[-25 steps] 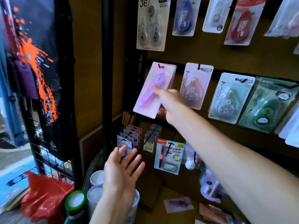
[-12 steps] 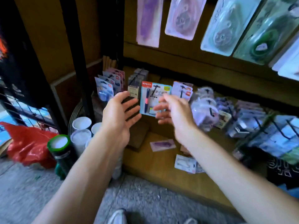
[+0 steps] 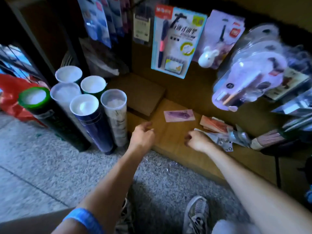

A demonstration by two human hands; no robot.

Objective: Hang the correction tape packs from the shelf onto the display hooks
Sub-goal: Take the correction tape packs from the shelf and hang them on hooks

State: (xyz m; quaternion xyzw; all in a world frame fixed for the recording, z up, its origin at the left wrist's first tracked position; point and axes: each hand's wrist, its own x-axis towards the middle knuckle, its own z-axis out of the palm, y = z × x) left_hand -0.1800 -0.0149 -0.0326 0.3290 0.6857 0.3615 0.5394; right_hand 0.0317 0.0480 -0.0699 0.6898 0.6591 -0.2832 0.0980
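A purple correction tape pack lies flat on the low wooden shelf. To its right sit a small stack of red packs and some clear and white packs. My left hand hovers just left of and below the purple pack, fingers loosely curled, holding nothing. My right hand hangs over the shelf next to the clear packs, fingers loosely curled and empty. The display hooks above are out of view.
Several capped tubes stand on the floor left of the shelf, beside a red bag. A pen pack and clear blister packs hang above the shelf. A cardboard box sits at the shelf's back left. My shoe is below.
My right hand let go of the hung purple pack and both hands dropped to the low shelf. The view swung down from the hooks to the shelf and floor.
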